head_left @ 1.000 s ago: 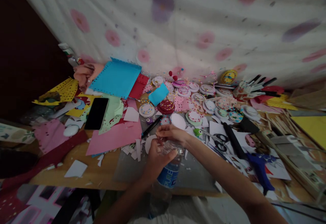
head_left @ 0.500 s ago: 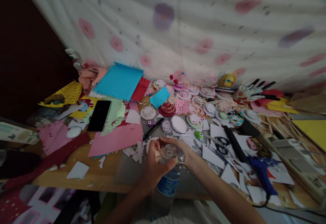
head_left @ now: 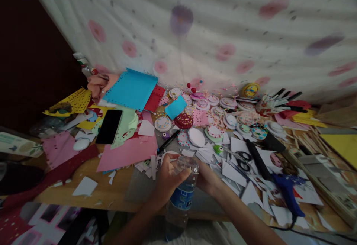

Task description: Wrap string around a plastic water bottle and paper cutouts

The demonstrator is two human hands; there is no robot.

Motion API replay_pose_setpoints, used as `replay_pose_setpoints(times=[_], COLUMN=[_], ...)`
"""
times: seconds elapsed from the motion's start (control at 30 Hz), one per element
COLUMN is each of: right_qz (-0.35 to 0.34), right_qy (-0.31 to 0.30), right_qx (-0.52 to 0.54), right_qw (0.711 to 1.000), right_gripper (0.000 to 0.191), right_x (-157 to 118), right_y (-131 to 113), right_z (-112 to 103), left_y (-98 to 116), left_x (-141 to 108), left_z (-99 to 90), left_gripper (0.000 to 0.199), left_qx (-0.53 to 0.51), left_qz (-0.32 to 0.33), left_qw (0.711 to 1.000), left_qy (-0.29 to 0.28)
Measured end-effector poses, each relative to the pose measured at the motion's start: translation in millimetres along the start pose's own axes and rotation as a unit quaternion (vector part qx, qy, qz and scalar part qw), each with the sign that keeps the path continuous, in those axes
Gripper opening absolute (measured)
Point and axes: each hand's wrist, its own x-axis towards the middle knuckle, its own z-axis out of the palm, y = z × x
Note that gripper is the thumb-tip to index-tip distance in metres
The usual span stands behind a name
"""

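Observation:
A clear plastic bottle (head_left: 181,200) with a blue label stands upright at the table's front edge, close to my body. My left hand (head_left: 169,176) is wrapped round its upper part, the thumb across the front near the top. On the far right side of the bottle's top is my right hand (head_left: 205,176); its fingers are mostly hidden behind the bottle, so their grip cannot be made out. White paper scraps (head_left: 205,152) lie just beyond the hands.
A black phone (head_left: 109,126), pink paper (head_left: 128,152) and blue foam sheet (head_left: 132,89) lie left. Round decorated discs (head_left: 196,137) spread behind the hands. Scissors (head_left: 242,161), a blue glue gun (head_left: 287,194) and a power strip (head_left: 320,185) lie right.
The bottle's top has tipped slightly toward me and left, showing more of its label. My right hand has dropped from over the top to beside and behind it.

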Motion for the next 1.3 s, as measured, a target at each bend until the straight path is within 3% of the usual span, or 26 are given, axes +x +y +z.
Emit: replay_pose_setpoints(times=[0.13,0.33,0.43,0.57,0.73,0.93,1.13,1.3], right_qz=[-0.101,-0.245,-0.302,-0.348,-0.368,-0.365,-0.353,-0.350], right_qy=[0.081,0.180,0.178,0.114,0.043,0.012,0.026,0.039], right_qx=[-0.102,-0.239,-0.282,-0.317,-0.318,-0.275,-0.208,-0.206], right_qw=[0.986,0.922,0.893,0.875,0.873,0.889,0.912,0.913], right_gripper=[0.038,0.035,0.036,0.041,0.046,0.050,0.048,0.048], right_x=[-25,-37,-34,-34,-38,-35,-30,-34], right_y=[9,19,12,1,-6,-11,-1,1], right_z=[1,-6,-13,-22,-24,-12,-4,0], left_y=[0,-2,-6,-12,-19,-26,-21,-27], left_x=[2,9,14,18,18,19,18,20], left_z=[-0.9,-4.1,-8.2,-13.9,-18.5,-17.0,-14.9,-16.5], left_gripper=[0.050,0.045,0.044,0.041,0.035,0.033,0.035,0.033], left_qx=[-0.020,-0.029,-0.041,-0.061,-0.088,-0.105,-0.105,-0.100], left_qz=[0.000,-0.001,-0.005,-0.011,-0.026,-0.048,-0.056,-0.052], left_qw=[1.000,0.999,0.999,0.998,0.996,0.993,0.992,0.993], left_qy=[0.003,0.021,0.014,0.010,-0.002,0.015,0.028,0.038])
